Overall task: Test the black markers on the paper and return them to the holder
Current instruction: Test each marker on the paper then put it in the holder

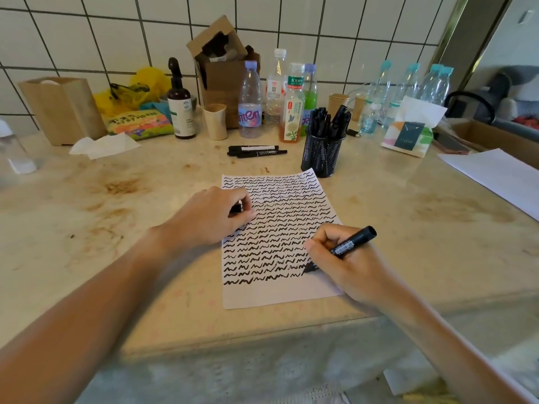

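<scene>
Writing at the bottom line of squiggles, the right hand (pixel 347 263) grips a black marker (pixel 347 246) in a pen hold, fingers curled round the barrel, tip down on the paper (pixel 280 295) near its right edge. Uncapped end touches the sheet; the back end points up and to the right.

Left hand (pixel 210 217) rests on the paper's left edge, knuckles up, fingers curled round a small black piece (pixel 236 207), likely the cap; only a bit of it shows between thumb and fingers.

Paper lies flat on the beige stone counter (pixel 116 258), almost filled with rows of black wavy lines, a blank strip left at the bottom.

Mesh holder (pixel 322 156) stands just beyond the paper's top right corner, upright, packed with black markers (pixel 328 121). Two more capped markers (pixel 255 150) lie side by side on the counter, left of the holder, apart from the sheet.

Behind: plastic bottles (pixel 250 103), a brown spray bottle (pixel 180 109), paper cup (pixel 215 121), tissue pack (pixel 411 132), cardboard box (pixel 224 68), all along the tiled wall (pixel 87 33). A second white sheet (pixel 501 179) sits far right.
</scene>
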